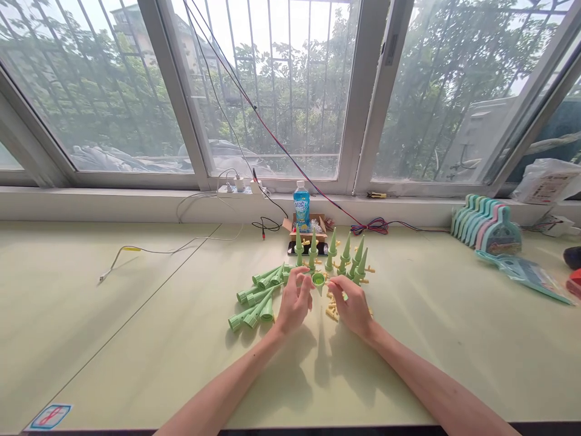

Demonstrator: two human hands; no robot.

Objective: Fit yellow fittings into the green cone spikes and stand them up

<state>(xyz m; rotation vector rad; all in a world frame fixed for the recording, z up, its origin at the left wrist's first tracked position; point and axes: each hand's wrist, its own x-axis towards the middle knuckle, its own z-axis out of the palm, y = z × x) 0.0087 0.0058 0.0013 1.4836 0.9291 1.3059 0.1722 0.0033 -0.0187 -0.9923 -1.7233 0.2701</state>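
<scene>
Surface (158,363): its near edge runs under the arms, so little things could roll off there. There is lots of room to move out to the left and right.
Left hand (295,300): its fingers curl in and look to be grasping a green cone (318,281) by its side. A soft, steady squeeze should stop the cone from spinning.
Right hand (349,303): its fingers are pinched together just beside the cone's rim. I can't tell if they grip the rim or a tiny piece. Small, slow, straight pushes would work best.
Cone's place: up off the surface, between both hands, round open end up and point down. That is a good way to hold it, because you can look inside.
Yellow pieces (333,310): they lie loose beside and under the right hand. A lifted wrist would not sweep them away.
Lying cones (244,297): a heap just left of the left hand, so going that way could bump them.
Standing cones (346,249): points up, near, just past the hands. They might tip over, so don't reach far forward.
Blue bottle (301,206): it stands by a small brown box (313,238).
Wall (272,209): the surface ends here, and so does the room ahead.
</scene>
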